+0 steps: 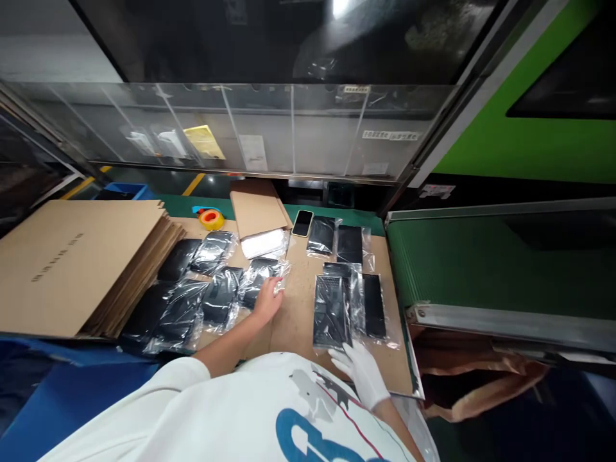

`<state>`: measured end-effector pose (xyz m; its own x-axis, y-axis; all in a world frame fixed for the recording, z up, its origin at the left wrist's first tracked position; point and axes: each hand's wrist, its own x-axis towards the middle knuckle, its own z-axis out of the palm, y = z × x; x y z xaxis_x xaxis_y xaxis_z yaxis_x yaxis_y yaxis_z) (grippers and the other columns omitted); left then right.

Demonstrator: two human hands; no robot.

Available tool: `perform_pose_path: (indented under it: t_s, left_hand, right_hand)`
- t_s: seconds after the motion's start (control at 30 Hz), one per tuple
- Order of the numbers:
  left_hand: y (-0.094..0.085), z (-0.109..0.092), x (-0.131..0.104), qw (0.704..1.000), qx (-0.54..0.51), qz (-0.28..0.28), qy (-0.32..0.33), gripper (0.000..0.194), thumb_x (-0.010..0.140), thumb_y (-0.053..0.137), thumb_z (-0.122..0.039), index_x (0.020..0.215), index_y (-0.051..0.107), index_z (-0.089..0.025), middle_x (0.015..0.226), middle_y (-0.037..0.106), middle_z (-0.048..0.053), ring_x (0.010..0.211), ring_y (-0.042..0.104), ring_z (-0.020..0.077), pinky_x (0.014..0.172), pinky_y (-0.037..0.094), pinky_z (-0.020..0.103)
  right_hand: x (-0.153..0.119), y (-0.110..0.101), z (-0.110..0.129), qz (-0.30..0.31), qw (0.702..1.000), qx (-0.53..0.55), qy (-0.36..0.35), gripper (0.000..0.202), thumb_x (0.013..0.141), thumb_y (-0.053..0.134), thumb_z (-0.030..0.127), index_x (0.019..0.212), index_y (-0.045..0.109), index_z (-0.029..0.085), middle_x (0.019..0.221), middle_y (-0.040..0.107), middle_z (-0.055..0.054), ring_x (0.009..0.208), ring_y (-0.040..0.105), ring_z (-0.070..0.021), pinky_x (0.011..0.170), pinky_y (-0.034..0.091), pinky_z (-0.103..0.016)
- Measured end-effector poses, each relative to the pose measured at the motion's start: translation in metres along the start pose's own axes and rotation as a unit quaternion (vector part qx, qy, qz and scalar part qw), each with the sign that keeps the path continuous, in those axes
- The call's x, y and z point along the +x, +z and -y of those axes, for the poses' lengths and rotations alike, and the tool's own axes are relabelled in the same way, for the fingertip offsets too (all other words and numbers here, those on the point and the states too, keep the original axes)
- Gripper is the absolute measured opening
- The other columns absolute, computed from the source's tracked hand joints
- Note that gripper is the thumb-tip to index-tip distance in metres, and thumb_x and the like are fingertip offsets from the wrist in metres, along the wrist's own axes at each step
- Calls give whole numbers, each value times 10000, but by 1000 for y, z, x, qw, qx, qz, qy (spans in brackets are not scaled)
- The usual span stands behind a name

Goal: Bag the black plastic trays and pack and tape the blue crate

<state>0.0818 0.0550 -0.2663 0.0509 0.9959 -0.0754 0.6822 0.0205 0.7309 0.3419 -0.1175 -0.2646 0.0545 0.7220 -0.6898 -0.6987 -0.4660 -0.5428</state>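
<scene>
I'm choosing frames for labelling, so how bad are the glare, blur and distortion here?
In the head view, white glare streaks the plastic-wrapped black packets; also in the head view, a bright reflection shows on the dark panel at the top; head view again: print on the cardboard stack is too soft to read; and the head view's outer parts look stretched, likely wide-angle.

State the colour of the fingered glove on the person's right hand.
White glove; the head view shows it best.

Green conveyor (462, 263) beside worktable (369, 219)
</scene>
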Motion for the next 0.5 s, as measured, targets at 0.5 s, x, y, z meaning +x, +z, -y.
perform_pose_path:
  t_s: [0.5]
  left_hand:
    - [-57, 69, -63, 723, -481, 62, -492, 400, 817, 610, -512, 843, 555, -117, 848, 671, 133, 775, 685, 210, 781, 561, 363]
  right_hand:
    - [83, 94, -52, 39, 980, -125, 153, 337, 710, 666, 374, 984, 544, 221, 1268, 542, -133, 1181, 562, -265, 946, 482, -437]
